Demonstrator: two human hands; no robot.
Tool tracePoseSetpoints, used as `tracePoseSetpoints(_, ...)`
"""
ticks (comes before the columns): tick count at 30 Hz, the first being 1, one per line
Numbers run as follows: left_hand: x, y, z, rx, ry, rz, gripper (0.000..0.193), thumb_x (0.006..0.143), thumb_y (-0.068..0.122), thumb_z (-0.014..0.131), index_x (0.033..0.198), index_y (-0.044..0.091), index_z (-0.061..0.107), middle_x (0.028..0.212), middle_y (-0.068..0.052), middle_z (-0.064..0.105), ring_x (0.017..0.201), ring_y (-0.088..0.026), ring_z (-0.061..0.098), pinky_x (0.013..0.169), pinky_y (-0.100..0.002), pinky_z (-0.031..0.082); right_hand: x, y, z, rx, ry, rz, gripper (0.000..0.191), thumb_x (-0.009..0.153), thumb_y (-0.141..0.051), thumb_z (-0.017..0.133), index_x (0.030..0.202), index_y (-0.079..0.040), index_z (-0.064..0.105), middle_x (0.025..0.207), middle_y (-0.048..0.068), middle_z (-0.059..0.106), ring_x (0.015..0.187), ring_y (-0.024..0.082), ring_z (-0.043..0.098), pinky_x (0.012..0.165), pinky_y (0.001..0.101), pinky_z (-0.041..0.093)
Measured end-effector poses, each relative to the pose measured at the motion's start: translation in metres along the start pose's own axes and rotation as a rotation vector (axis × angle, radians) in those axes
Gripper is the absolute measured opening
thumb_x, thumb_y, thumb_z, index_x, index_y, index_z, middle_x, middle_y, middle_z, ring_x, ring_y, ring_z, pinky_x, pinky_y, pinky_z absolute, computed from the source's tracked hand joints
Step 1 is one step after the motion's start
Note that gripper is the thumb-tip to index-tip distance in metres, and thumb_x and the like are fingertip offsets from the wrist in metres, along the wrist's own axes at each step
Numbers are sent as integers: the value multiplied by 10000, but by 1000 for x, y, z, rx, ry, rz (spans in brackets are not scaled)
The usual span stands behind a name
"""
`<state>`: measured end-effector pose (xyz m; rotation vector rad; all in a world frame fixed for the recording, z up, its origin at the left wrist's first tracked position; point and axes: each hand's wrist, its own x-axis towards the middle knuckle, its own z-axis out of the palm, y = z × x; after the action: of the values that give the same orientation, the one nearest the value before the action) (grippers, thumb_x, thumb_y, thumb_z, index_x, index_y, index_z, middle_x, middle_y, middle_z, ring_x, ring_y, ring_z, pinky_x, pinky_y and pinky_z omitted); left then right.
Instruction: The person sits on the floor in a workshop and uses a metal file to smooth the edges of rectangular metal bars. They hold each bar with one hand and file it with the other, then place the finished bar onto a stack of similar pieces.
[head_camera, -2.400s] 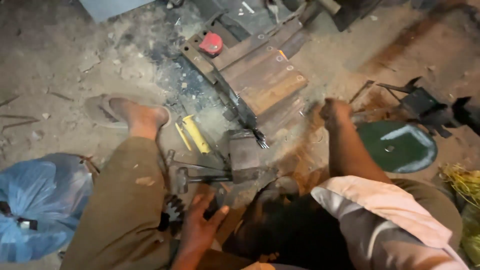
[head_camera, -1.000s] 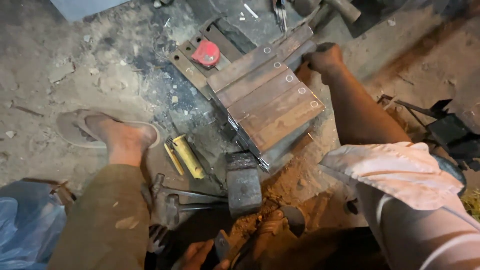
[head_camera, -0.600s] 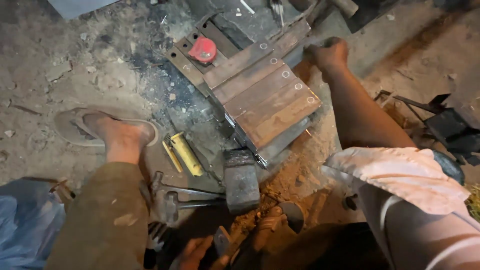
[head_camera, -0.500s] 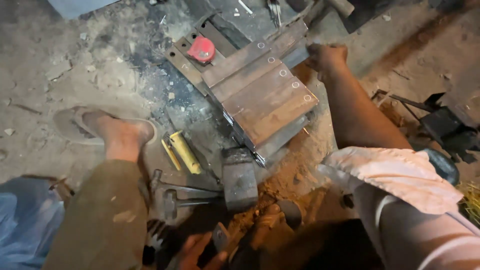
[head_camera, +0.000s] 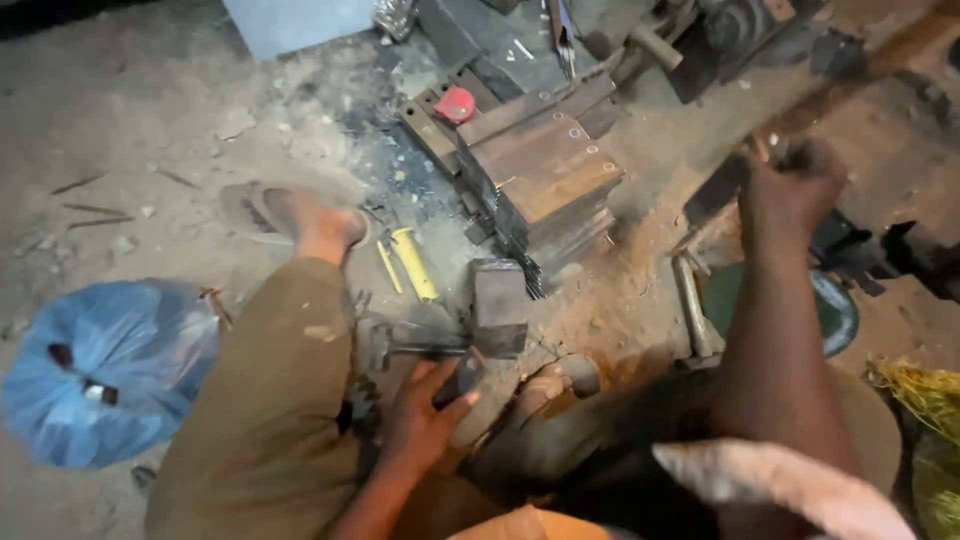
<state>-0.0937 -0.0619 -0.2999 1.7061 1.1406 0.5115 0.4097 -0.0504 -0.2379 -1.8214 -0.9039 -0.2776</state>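
Note:
My right hand (head_camera: 790, 185) is raised to the right of a stack of rusty drilled metal plates (head_camera: 545, 175). Its fingers are closed around a dark flat metal piece (head_camera: 715, 192), which is blurred. My left hand (head_camera: 425, 420) rests low between my knees, fingers wrapped on a small dark tool (head_camera: 460, 375) next to a square steel block (head_camera: 498, 305) set in the dirt. A hammer (head_camera: 395, 345) lies just left of that block.
A yellow-handled tool (head_camera: 413, 262) lies by my sandalled left foot (head_camera: 300, 220). A red round cap (head_camera: 455, 103) sits behind the stack. A blue plastic bag (head_camera: 100, 365) is at the left, a green round lid (head_camera: 835, 315) and a wooden-handled hammer (head_camera: 690, 305) at the right.
My right hand has left the far corner of the plate stack and swung right, now gripping a dark flat piece. The view shifted right. My left hand stayed low by the block.

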Motion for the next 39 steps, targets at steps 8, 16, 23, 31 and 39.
tracePoseSetpoints(8,-11,-9,-9,-78,-8,215,463,798,182,835,1196,-11,698,1109,-145,689,1034,-278,666,897,-356,514,-145,-87,14,470,-373,867,152,862,-95,800,832,-1,685,758,89,668,643,207,632,568,320,539)
tracePoseSetpoints(16,-14,-4,-7,-44,114,315,468,790,222,848,1165,-18,703,1069,-152,690,1009,-290,668,881,-371,527,-218,-93,81,733,-431,1179,169,870,-125,775,937,-24,656,792,64,674,654,186,654,540,324,535)
tracePoseSetpoints(23,49,24,2,240,50,481,469,754,229,845,1157,26,716,1088,-191,665,1055,-398,615,915,-471,500,-220,-86,65,513,-778,1214,180,890,-119,754,926,40,678,775,138,689,577,231,639,492,371,526)
tracePoseSetpoints(31,119,48,49,575,-105,487,457,708,247,866,1132,133,740,1112,-157,664,1135,-399,596,923,-509,488,-210,-71,55,234,-776,888,197,818,-95,736,993,-6,723,892,129,745,771,250,726,689,373,587)
tracePoseSetpoints(39,112,22,17,706,-125,467,538,669,223,868,1172,96,726,1087,-150,665,1073,-382,607,932,-504,474,-199,-64,44,87,-960,-27,633,574,-168,914,1148,-48,677,1104,172,675,1045,365,649,880,415,528)
